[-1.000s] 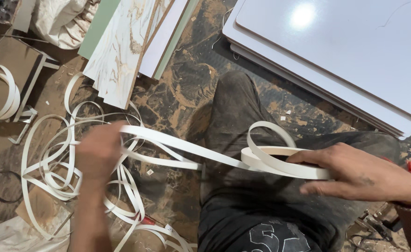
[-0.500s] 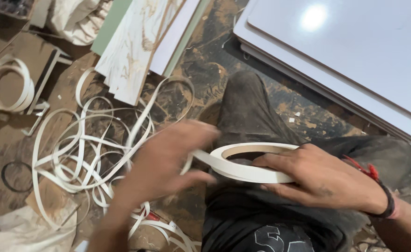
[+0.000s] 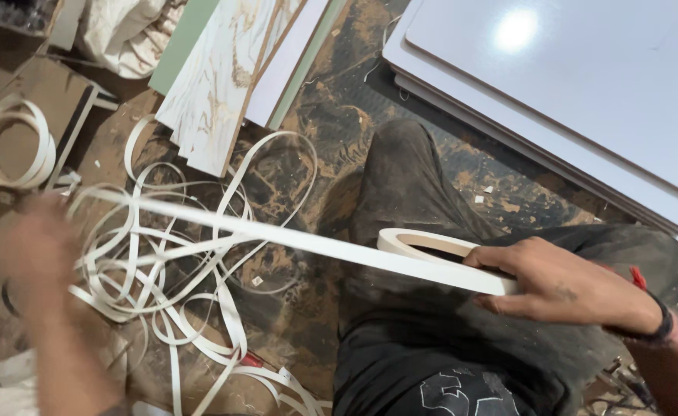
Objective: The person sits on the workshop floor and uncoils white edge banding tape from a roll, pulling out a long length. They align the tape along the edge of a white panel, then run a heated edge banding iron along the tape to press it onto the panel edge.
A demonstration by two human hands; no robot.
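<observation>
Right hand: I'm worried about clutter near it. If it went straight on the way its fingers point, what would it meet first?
The right hand grips the tape roll, fingers pointing left. Past the roll lies the person's dark trouser leg, then probably the loose white strips on the floor; depth is unclear.

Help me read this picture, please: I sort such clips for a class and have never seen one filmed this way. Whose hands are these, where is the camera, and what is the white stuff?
The camera sits on a person's head and looks down, so you see their own two bare hands and their dark-trousered legs. The right hand grips a roll of white edging strip; its fingers wrap over the rim. From the roll a straight length of strip runs leftward to the left hand, which is blurred, so its grip cannot be judged. On the dirty floor lie a tangle of loose white strips, another coil, a marbled board and large white panels.
</observation>
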